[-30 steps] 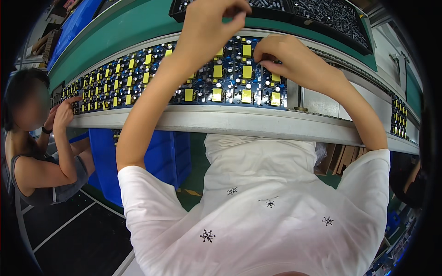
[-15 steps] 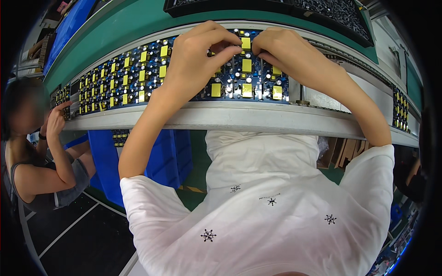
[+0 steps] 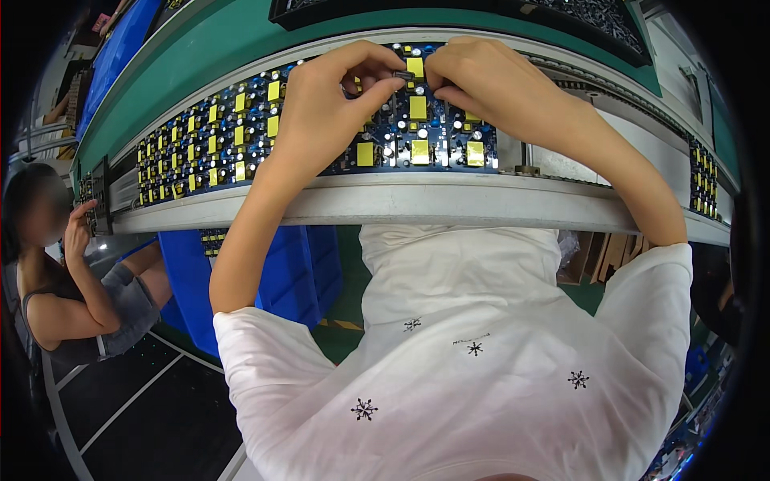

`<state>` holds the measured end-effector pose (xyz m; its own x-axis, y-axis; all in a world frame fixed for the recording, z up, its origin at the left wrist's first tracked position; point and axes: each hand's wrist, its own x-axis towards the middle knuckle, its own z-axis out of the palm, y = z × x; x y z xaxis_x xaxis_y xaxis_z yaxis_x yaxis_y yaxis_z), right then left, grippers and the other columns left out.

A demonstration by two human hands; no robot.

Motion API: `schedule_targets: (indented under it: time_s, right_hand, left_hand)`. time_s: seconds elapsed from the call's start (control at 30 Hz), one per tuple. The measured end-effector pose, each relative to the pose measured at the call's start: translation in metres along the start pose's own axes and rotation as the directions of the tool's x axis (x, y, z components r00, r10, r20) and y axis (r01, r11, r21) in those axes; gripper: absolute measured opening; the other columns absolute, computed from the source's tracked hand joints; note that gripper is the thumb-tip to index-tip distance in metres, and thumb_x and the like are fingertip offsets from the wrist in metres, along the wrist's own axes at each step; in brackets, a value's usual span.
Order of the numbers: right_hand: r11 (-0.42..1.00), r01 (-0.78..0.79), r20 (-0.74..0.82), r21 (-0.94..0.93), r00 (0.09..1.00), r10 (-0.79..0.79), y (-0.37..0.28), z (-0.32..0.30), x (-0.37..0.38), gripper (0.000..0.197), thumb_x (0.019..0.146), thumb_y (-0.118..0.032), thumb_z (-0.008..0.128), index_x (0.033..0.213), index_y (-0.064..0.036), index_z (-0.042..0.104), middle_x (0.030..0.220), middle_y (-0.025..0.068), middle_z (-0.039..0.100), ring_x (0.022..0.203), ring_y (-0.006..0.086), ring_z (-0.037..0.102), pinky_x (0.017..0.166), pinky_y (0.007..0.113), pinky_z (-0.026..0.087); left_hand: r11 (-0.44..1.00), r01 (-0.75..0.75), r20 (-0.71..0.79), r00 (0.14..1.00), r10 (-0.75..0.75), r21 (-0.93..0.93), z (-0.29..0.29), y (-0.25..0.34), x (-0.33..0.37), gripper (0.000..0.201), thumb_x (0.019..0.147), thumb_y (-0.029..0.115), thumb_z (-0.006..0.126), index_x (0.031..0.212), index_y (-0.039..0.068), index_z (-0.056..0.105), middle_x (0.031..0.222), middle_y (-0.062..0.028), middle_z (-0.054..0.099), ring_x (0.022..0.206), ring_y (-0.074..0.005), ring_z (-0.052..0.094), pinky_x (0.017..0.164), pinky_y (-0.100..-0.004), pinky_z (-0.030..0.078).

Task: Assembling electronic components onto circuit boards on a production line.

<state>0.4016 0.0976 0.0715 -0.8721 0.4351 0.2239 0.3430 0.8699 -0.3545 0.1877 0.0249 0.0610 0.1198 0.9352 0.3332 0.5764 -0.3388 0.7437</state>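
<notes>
Blue circuit boards with yellow block parts and silver round capacitors lie side by side on the conveyor. Over their far right end, my left hand pinches a small dark electronic component between thumb and fingertips. Just to its right, my right hand is low over the same boards, its fingers bent and drawn together by a yellow block. Whatever may be in the right fingertips is hidden.
Pale metal rails edge the conveyor. Beyond it stand black trays of small loose parts on a green surface. More boards lie far right. A co-worker on the left holds a dark panel. Blue bins stand below.
The dark component now shows at my left fingertips. Both hands and the boards sit slightly further left in view. The co-worker's dark panel has come up on edge.
</notes>
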Motion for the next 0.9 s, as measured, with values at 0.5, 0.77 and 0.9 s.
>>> schedule_targets:
  time_s: [0.5, 0.77, 0.9]
  right_hand:
    - [0.843, -0.302, -0.336, -0.446, 0.929, 0.155, 0.113, -0.06, 0.004, 0.03, 0.095, -0.025, 0.064, 0.109, 0.0017, 0.06, 0.102, 0.0169, 0.067, 0.107, 0.0285, 0.061, 0.094, 0.036, 0.048]
    - [0.909, -0.398, -0.25, -0.124, 0.899, 0.36, 0.182, -0.076, -0.005, 0.031, 0.096, -0.026, 0.062, 0.113, -0.0007, 0.061, 0.101, 0.0173, 0.067, 0.097, 0.0294, 0.062, 0.086, 0.039, 0.049]
    - [0.937, -0.344, -0.258, -0.055, 0.912, 0.319, 0.193, -0.078, -0.008, 0.024, 0.095, -0.022, 0.062, 0.105, 0.0, 0.064, 0.095, 0.0143, 0.067, 0.089, 0.0252, 0.062, 0.081, 0.037, 0.05]
  left_hand:
    - [0.998, -0.019, 0.089, 0.996, 0.014, 0.054, 0.005, 0.008, 0.008, 0.015, 0.084, 0.015, 0.076, 0.094, 0.004, 0.074, 0.08, -0.0063, 0.069, 0.072, -0.0161, 0.064, 0.068, -0.028, 0.049]
    - [0.805, -0.401, 0.27, 0.912, 0.308, 0.437, 0.014, 0.014, 0.014, 0.016, 0.082, 0.023, 0.078, 0.087, 0.009, 0.074, 0.087, -0.0041, 0.054, 0.089, -0.0211, 0.055, 0.086, -0.035, 0.038]
    - [0.812, -0.391, 0.283, 0.915, 0.289, 0.433, 0.016, 0.008, 0.019, 0.017, 0.08, 0.025, 0.079, 0.084, 0.009, 0.074, 0.088, -0.0034, 0.053, 0.094, -0.0218, 0.053, 0.09, -0.0376, 0.034]
